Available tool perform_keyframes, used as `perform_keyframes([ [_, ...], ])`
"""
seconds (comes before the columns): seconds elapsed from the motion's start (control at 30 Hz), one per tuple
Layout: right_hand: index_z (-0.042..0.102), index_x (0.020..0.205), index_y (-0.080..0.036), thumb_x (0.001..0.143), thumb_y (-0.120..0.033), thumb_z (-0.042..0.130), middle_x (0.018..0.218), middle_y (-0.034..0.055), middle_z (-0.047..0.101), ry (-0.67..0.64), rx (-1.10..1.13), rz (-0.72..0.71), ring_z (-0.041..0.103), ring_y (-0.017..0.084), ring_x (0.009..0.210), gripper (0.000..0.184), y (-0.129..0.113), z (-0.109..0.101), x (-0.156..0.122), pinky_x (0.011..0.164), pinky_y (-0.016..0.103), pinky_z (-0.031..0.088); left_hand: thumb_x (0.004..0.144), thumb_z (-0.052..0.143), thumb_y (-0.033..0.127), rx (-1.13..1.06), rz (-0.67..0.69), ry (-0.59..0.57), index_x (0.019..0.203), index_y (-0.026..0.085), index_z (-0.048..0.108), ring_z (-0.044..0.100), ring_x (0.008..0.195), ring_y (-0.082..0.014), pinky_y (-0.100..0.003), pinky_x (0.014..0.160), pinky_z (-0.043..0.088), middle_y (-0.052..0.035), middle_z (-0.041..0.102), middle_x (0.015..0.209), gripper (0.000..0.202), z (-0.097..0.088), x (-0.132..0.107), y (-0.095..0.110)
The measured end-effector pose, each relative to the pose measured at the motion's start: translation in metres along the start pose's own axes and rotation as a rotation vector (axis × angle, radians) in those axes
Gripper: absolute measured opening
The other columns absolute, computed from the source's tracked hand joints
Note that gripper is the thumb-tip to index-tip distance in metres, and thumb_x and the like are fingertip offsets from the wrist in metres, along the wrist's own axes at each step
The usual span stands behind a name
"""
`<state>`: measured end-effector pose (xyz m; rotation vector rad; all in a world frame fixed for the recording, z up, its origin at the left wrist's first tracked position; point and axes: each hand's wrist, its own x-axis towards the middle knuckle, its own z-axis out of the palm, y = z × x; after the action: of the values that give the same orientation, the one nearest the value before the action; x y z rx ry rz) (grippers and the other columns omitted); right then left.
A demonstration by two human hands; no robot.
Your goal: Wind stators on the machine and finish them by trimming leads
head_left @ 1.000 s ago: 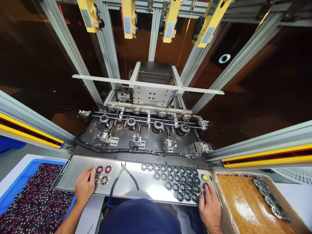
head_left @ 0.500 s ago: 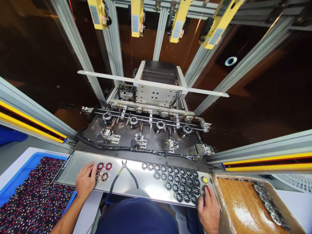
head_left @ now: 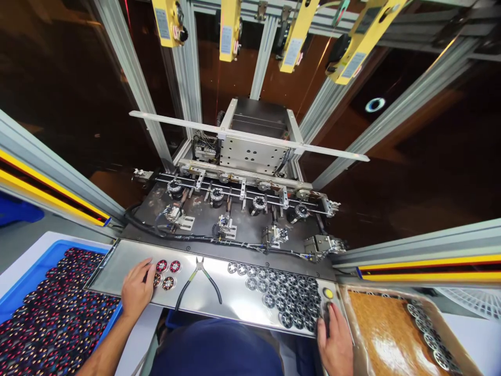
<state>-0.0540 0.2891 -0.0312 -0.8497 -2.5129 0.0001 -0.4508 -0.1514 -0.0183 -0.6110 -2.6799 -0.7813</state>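
My left hand point(head_left: 136, 289) rests on the left part of a shiny steel shelf point(head_left: 235, 297), its fingertips against a small cluster of wound red stators point(head_left: 166, 274); the fingers lie loosely curled with nothing in them. Stretched flat, my right hand point(head_left: 334, 342) lies at the shelf's right end, one finger on a dark button point(head_left: 325, 310) just below a yellow button point(head_left: 327, 293). Between the hands lie black-handled cutters point(head_left: 198, 284) and several bare grey stator cores point(head_left: 285, 297).
Behind the shelf a machine bed point(head_left: 238, 219) carries a row of stators on spindles under a rail. A blue bin point(head_left: 47, 313) of wound stators stands left. A cardboard tray point(head_left: 391, 334) with grey cores stands right. Yellow-striped guard bars flank both sides.
The view has tilted slightly, so everything sits lower in the picture. Both hands stay where they were, left at the red stators and right on the button.
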Motion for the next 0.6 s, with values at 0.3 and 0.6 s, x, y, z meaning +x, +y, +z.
perform_keyframes([
  [0.3,0.048,0.134,-0.010,0.096,-0.041,0.035,0.121,0.0202,0.061,-0.052,-0.041,0.002,0.053,0.039,0.122,0.051,0.017,-0.012,0.002,0.096,0.054,0.048,0.094,0.044,0.043,-0.002,-0.017,-0.007,0.089,0.018,0.069,0.064,0.105,-0.0299,-0.046,0.098,0.046,-0.0145,0.072,0.110,0.036,0.000,-0.001,0.000],
  [0.6,0.058,0.122,-0.010,0.091,-0.034,0.037,0.123,0.0196,0.061,-0.084,-0.053,0.016,0.056,0.036,0.120,0.044,0.034,-0.008,0.002,0.096,0.052,0.050,0.093,0.045,0.043,-0.019,-0.036,-0.017,0.087,0.019,0.070,0.064,0.106,-0.0309,-0.049,0.098,0.046,-0.0151,0.072,0.111,0.035,-0.001,0.000,0.002],
])
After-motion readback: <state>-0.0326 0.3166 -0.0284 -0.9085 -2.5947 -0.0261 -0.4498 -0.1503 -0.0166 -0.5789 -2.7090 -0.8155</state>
